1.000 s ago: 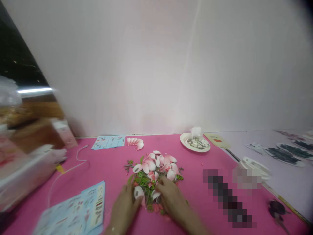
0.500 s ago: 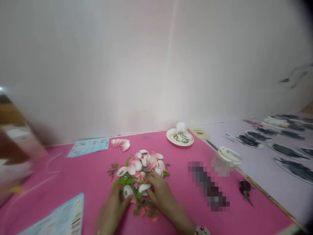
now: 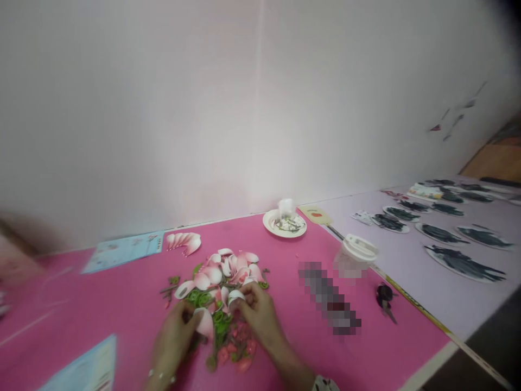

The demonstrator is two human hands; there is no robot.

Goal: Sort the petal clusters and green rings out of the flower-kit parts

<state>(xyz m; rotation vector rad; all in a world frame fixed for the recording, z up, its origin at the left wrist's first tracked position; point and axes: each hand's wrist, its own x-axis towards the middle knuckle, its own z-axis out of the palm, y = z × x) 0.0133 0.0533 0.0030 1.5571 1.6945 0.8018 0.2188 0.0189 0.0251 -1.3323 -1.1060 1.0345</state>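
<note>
petals (image 3: 205, 324) are pinched by left hand (image 3: 175, 330) and right hand (image 3: 260, 312); green coils (image 3: 200, 298) could be scattered by any careless tug.

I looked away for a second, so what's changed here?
The view swung right. The right hand has moved a white petal farther from the person; more red pieces show nearer. The left hand stays at a pink-white petal. The row of petals and plate stayed put.

Premises: apparently a craft workroom. Basis: petal-shaped pieces (image 3: 212, 276) heaped at the left hand (image 3: 173, 332) and right hand (image 3: 259, 310), printed sheets (image 3: 126, 251) to their left, several plates (image 3: 451, 270) of dark pieces (image 3: 464, 262) well right.
</note>
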